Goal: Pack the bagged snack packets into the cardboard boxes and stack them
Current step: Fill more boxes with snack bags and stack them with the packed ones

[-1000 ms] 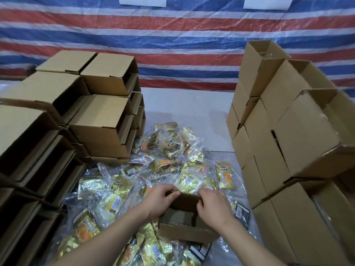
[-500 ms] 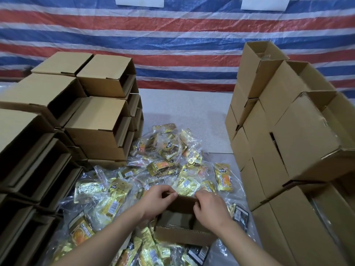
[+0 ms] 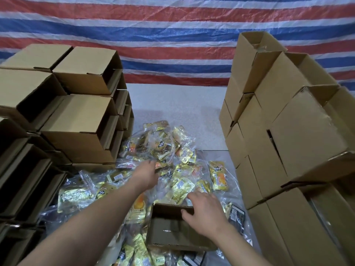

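Head view, open box: a small brown cardboard box [image 3: 172, 230] sits open-topped near the table's front edge, on top of the packet heap; its inside looks bare
Right hand: the right hand [image 3: 206, 213] rests on the box's far right rim, fingers curled over the edge and gripping it
Left hand: the left hand [image 3: 146, 174] reaches out into the middle of the heap, fingers bent down onto a bag; whether it has closed on one I cannot tell
Snack packets: clear plastic bags of gold and yellow foil snack packets [image 3: 180, 186] lie spread over the middle of the grey table [image 3: 178, 110], from the front edge to about halfway back
Left stack: brown cardboard boxes lying on their sides [image 3: 80, 120] are piled along the table's left edge, openings facing right
Right stack: taller brown cardboard boxes [image 3: 288, 131] are piled along the right edge, some with open flaps
Backdrop: a red, white and blue striped tarpaulin [image 3: 172, 35] hangs behind the table's far edge
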Motion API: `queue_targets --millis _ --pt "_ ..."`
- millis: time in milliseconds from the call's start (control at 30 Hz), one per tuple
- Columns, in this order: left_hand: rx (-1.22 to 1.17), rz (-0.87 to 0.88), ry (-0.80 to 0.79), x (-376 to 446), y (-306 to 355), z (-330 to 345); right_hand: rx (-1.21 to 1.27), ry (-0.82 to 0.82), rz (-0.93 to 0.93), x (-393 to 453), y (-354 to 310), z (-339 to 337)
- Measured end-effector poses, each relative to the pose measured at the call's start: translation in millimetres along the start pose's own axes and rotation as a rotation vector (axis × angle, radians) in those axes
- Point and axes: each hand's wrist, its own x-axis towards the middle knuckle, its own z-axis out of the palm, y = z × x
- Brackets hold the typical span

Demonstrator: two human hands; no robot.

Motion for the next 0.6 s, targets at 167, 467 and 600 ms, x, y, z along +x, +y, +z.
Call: queue_targets --millis 167,467,600 --pt "0.148 0.000 -0.092 37.6 -5.4 17.4 0.050 0.046 0.011 5.0 3.0 -4.0" --pt "0.229 -0.064 -0.183 56.8 -6.6 35.9 0.089 -0.078 0.004 -4.8 7.2 1.9" --pt "0.273 -0.075 -0.215 55.7 -2.6 30.9 0.124 -0.135 0.017 -2.1 3.0 3.6"
